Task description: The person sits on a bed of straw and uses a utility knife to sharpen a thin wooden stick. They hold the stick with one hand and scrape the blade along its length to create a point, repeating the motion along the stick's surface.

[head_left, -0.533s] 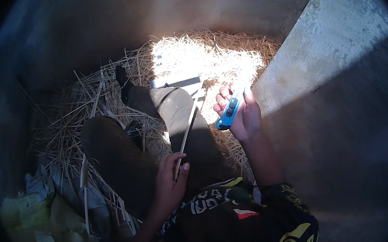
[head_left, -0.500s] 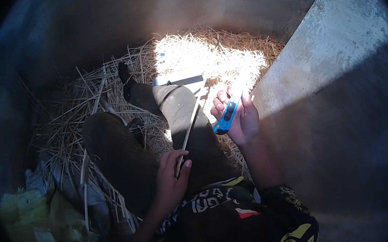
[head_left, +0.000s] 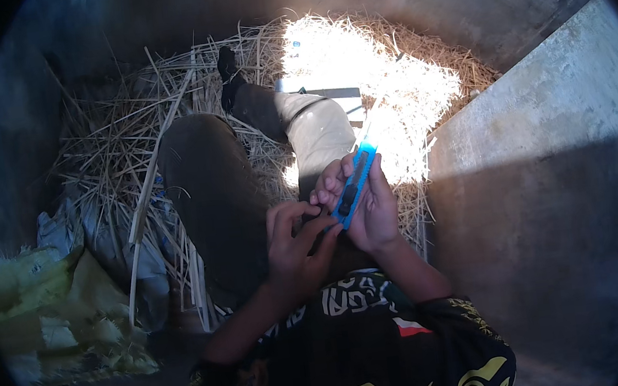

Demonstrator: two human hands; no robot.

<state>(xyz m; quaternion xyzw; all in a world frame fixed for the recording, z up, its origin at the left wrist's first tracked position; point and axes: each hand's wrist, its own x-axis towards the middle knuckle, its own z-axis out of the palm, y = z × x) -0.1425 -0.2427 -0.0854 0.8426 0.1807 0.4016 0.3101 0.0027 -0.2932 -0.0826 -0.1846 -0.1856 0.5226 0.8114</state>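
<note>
A blue utility knife point(head_left: 356, 186) with a dark slider lies slantwise across the palm and fingers of my right hand point(head_left: 378, 219), which grips it. Its upper end points into the sunlit straw, where glare hides whether the blade is out. My left hand point(head_left: 292, 244) is close beside it, fingers bent and thumb tip drawn in at the knife's lower end. What those fingertips hold, if anything, is hard to make out in the shade. A thin pale strip point(head_left: 371, 117) shows faintly beyond the knife.
Straw point(head_left: 249, 56) covers the floor around my outstretched legs point(head_left: 210, 181). At the left lies a torn yellowish sack point(head_left: 51, 318) beside a grey cloth point(head_left: 149, 281). A flat pale object point(head_left: 340, 93) sits by my shin. Grey walls point(head_left: 547, 168) curve around, with a sloped one at right.
My left hand has come up and right to the knife; the slender strip it pinched no longer shows clearly. My right hand has shifted slightly. The whole view has tilted, moving the scene up and right.
</note>
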